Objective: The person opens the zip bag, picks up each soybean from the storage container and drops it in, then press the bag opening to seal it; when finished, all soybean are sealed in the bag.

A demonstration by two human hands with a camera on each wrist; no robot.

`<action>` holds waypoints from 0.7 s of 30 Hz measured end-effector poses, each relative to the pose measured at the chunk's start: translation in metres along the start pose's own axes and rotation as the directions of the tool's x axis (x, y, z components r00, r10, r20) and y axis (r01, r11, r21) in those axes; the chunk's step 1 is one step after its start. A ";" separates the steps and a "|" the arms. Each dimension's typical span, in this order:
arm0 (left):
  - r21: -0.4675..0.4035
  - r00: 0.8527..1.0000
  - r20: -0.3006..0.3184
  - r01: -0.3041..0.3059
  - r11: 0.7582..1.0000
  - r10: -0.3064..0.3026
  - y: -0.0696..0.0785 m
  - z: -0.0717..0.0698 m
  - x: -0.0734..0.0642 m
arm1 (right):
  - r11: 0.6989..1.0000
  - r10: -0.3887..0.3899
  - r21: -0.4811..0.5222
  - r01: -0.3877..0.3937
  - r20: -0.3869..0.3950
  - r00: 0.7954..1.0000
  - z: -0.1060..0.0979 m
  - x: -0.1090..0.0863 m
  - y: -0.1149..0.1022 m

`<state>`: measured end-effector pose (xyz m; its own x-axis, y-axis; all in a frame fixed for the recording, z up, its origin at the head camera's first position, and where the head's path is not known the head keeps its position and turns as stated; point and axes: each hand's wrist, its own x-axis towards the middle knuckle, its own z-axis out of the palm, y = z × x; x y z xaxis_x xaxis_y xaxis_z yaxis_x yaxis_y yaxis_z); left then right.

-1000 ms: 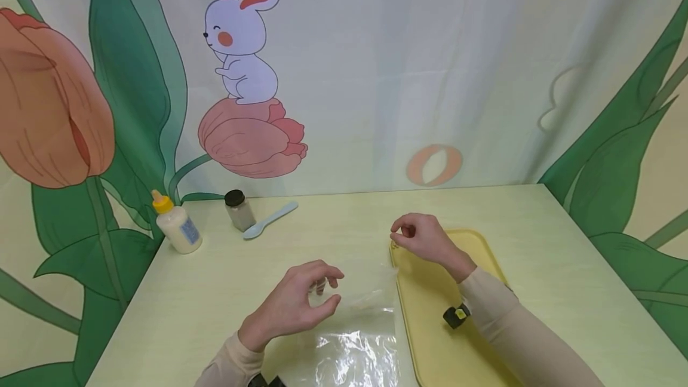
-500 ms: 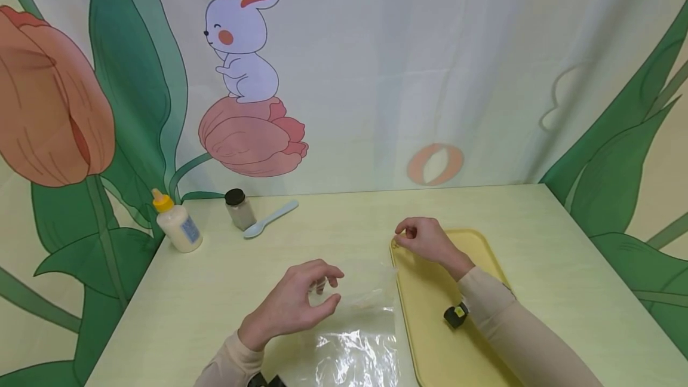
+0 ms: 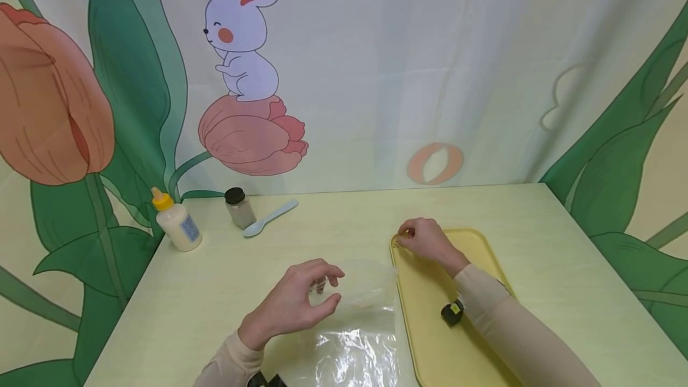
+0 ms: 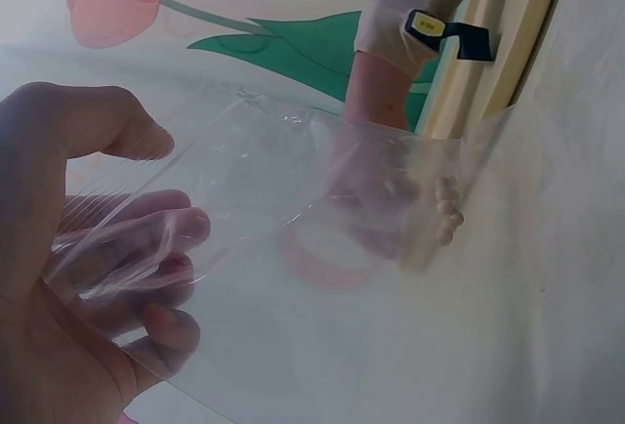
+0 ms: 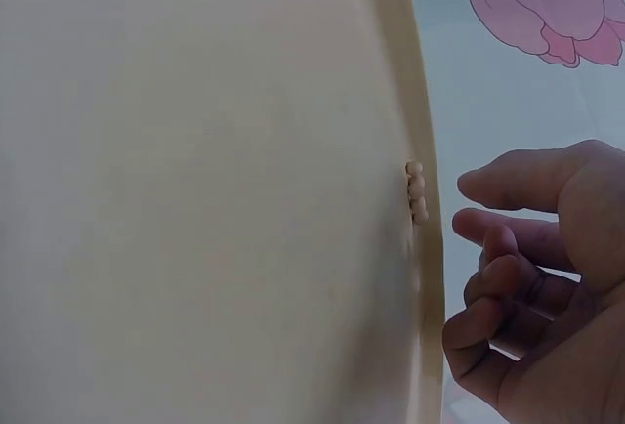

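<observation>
"How many hands at work?"

"Two. At the table's near side, the left hand (image 3: 292,297) bends in a loose curve, thumb standing well clear of the fingers. Film from one clear plastic bag (image 3: 357,345) lies over those fingers, which show through it; nothing is pinched."

"And the right hand (image 3: 424,239)?"

"Over the far left corner of one yellow tray (image 3: 441,345), its fingers loosely bent. A narrow gap parts thumb and forefinger, with nothing between them."

"What is that beside its fingertips?"

"One short row of small, pale beads (image 5: 416,190), along the inner side of the tray's rim. At least three; I cannot tell the exact number."

"Where does the bag lie?"

"On the pale tabletop (image 3: 322,243), just left of the tray."

"Anything behind it?"

"Three articles, at the far left: one squeeze bottle (image 3: 179,229) with a yellow cap, one small jar (image 3: 240,212) with a black lid, and one pale blue spoon (image 3: 270,218), its bowl just beside the jar's foot."

"And the backdrop?"

"One white rabbit (image 3: 249,40), printed on a pink tulip (image 3: 252,136); one larger orange tulip (image 3: 54,94) fills the left side."
</observation>
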<state>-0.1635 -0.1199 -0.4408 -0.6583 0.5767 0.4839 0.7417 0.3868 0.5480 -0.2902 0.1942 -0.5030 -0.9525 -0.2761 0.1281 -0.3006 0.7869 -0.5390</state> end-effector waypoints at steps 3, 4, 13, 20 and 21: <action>-0.003 1.000 0.002 0.001 1.000 -0.001 0.000 0.000 0.000 | 1.000 0.007 -0.007 -0.007 0.003 1.000 0.000 0.001 0.001; -0.003 1.000 0.002 0.001 1.000 -0.001 0.001 0.001 0.000 | 1.000 0.010 -0.009 -0.010 0.006 1.000 0.000 0.001 0.001; -0.003 1.000 0.004 -0.005 1.000 0.005 0.001 0.002 0.001 | 0.997 0.016 -0.071 -0.013 0.046 0.999 0.002 0.006 0.006; 0.003 1.000 0.008 -0.002 1.000 0.002 0.002 0.002 0.001 | 0.996 0.020 -0.086 -0.014 0.067 0.998 0.001 0.007 0.007; 0.001 1.000 0.008 -0.001 1.000 0.001 0.002 0.002 0.001 | 0.996 0.021 -0.086 -0.015 0.070 0.997 0.001 0.007 0.007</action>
<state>-0.1630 -0.1170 -0.4404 -0.6562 0.5830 0.4791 0.7427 0.3865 0.5469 -0.2990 0.1976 -0.5068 -0.9529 -0.2977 0.0579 -0.2894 0.8354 -0.4673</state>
